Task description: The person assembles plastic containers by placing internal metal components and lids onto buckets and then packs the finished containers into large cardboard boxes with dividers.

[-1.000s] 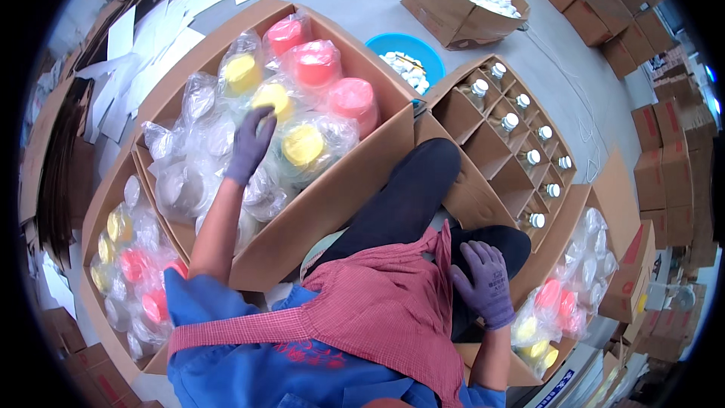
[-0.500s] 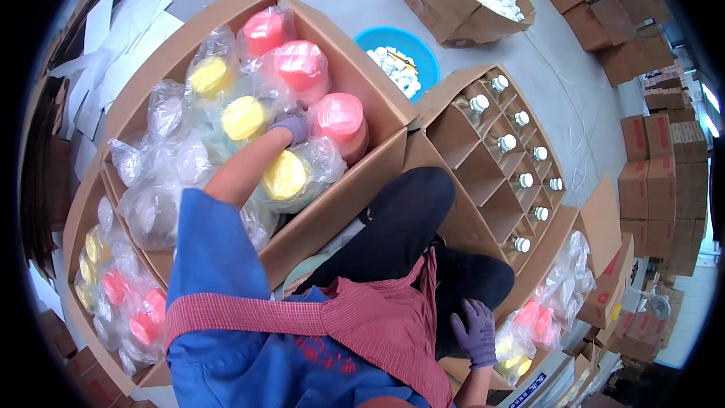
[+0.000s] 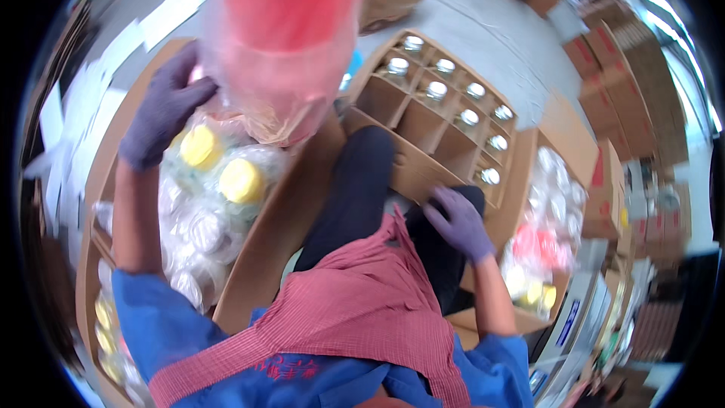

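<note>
My left hand [image 3: 162, 109], in a purple glove, grips a clear plastic bag holding a jar with a pink lid [image 3: 283, 38], lifted close to the camera and filling the top of the view. Below it stands an open cardboard box [image 3: 272, 234] with several bagged jars with yellow lids [image 3: 223, 174]. My right hand [image 3: 457, 223], also gloved, rests on my dark trouser leg with its fingers apart, next to the near edge of a cardboard divider box [image 3: 430, 128] whose cells hold small jars with silver lids [image 3: 468, 91].
A second box with bagged jars [image 3: 540, 242] stands at my right. Another box with bagged jars [image 3: 106, 317] lies at lower left. Flat white sheets [image 3: 68, 128] lie on the grey floor at left. Stacked cardboard boxes [image 3: 619, 128] line the right side.
My left hand has taken a pink-lidded bagged jar out of the box and raised it toward the camera. My right hand has moved up from my lap toward the divider box.
</note>
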### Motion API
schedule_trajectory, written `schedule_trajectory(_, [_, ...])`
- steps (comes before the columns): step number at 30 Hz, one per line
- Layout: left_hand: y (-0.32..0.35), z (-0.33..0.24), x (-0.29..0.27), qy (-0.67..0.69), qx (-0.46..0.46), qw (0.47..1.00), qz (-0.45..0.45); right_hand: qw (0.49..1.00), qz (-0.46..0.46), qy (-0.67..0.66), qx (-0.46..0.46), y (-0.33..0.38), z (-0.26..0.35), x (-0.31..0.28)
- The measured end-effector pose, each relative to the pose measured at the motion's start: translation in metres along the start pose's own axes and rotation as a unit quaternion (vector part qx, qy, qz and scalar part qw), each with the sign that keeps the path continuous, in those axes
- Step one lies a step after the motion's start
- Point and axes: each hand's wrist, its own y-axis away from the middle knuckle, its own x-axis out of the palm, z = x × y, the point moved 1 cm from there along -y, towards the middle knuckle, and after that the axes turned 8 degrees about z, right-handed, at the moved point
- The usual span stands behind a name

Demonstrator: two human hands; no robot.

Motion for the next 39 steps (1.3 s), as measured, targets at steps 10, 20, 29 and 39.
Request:
schedule_trajectory(10, [-0.036, -0.046, 0.232, -0.112, 0.273, 0.901, 0.319, 0.551, -0.154, -0.816, -0.079, -0.064, -0.114, -0.086])
schedule_trajectory(20, [0.024, -0.003, 0.371, 0.113, 0.118, 0.920, 0.357, 0.912, -0.406, -0.047, 0.032, -0.004, -0.161, -0.125])
schedule_trajectory(29, [-0.142, -0.045, 0.307, 0.317, 0.121, 0.940, 0.045, 0.958, -0.286, 0.006, -0.019, -0.086, -0.006, -0.121])
schedule_trajectory(39, [-0.209, -0.098, 0.378, 0.117, 0.094, 0.930, 0.335, 0.892, -0.284, -0.344, -0.077, -0.086, -0.213, -0.073])
